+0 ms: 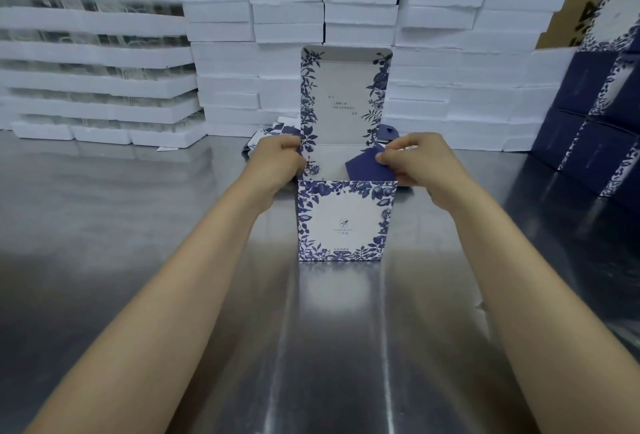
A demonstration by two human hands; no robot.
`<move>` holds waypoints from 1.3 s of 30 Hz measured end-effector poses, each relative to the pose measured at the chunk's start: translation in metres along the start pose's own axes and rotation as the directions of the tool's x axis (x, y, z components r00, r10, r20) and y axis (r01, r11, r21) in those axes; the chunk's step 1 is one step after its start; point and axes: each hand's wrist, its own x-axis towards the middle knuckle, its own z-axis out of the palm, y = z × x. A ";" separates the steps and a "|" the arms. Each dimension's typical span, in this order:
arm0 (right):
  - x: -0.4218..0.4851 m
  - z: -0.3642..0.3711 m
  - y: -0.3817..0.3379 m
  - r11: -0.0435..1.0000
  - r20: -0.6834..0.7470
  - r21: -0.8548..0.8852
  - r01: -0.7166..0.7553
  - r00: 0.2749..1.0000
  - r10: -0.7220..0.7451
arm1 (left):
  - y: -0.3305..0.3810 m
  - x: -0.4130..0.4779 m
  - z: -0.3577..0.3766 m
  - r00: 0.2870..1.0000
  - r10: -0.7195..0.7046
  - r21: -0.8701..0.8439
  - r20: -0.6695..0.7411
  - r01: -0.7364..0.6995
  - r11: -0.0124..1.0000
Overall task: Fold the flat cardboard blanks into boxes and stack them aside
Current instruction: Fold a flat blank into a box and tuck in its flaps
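Gripping the left edge of a half-folded floral box (343,222) with the left hand (277,160), lid upright. Pinching its navy flap (367,165) with the right hand (419,163). Set on the steel surface (138,226).

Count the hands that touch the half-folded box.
2. The left hand grips the box at its left edge; the right hand pinches its dark blue flap at the right.

box (341,222) on table (138,260), before stacks (287,11)
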 end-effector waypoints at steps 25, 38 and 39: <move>0.013 0.008 -0.002 0.946 0.009 -0.325 -0.012 1.000 0.016 | 0.009 -0.002 0.000 0.961 0.243 0.491 -0.135 -0.148 0.859; -0.011 -0.025 -0.035 0.743 0.192 -0.669 -0.010 0.964 0.186 | 0.046 -0.022 -0.036 0.957 -0.207 0.665 0.201 0.022 0.747; -0.013 -0.022 -0.033 0.733 0.228 -0.680 -0.007 0.948 0.220 | 0.044 -0.022 -0.033 0.943 -0.236 0.680 0.235 0.014 0.733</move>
